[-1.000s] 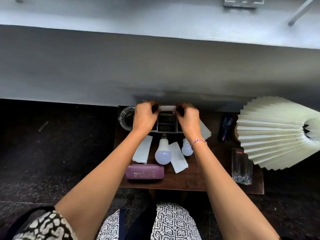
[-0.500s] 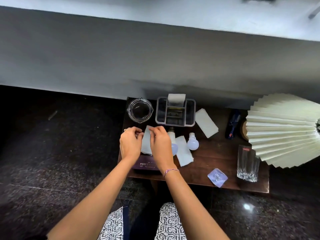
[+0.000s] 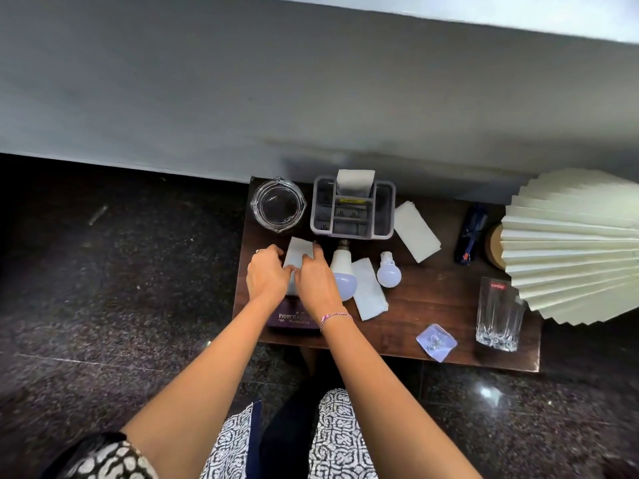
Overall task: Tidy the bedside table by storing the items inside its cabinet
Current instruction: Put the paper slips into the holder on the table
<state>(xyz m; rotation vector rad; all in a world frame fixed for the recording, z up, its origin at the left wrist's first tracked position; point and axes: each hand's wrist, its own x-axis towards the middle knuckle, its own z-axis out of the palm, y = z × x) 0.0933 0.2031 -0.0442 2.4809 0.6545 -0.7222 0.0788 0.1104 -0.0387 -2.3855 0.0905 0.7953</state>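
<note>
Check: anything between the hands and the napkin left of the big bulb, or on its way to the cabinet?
Nothing blocks the hands: the left hand and right hand both grip the napkin. The bulb lies close beside the right hand. The cabinet is out of view, so that path cannot be judged.

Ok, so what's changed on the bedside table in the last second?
Both hands left the grey organizer, leaving an upright napkin in it, and came back to the flat napkin beside the large bulb. The left hand and right hand now pinch it. The small bulb, ashtray, tumbler and lamp shade stayed put.
</note>
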